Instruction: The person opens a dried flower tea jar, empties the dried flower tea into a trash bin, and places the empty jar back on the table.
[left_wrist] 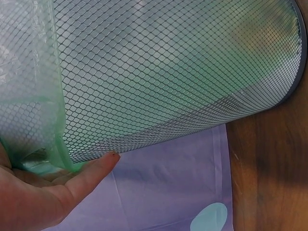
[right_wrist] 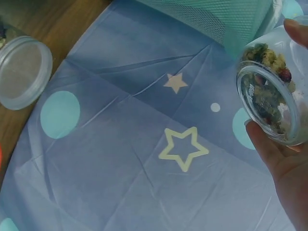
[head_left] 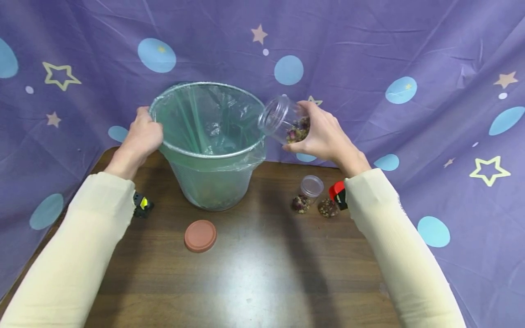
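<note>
A mesh trash can point(head_left: 209, 187) stands at the back of the table, lined with a green plastic bag point(head_left: 193, 118) folded over its rim. My left hand point(head_left: 143, 132) grips the can's rim on the left side; in the left wrist view its thumb lies along the mesh wall. Beside the right side of the rim, my right hand point(head_left: 324, 130) holds a clear jar point(head_left: 283, 116) without a lid. The jar is tilted, mouth toward the can. Dried flowers point(right_wrist: 269, 91) lie inside it, toward its base.
A pinkish-orange round lid point(head_left: 200, 236) lies on the wooden table point(head_left: 246, 273) before the can. On the right are a clear jar point(head_left: 311, 186) with dried flowers and a red-lidded jar point(head_left: 328, 208), partly behind my sleeve. A purple patterned curtain point(head_left: 348, 54) hangs close behind.
</note>
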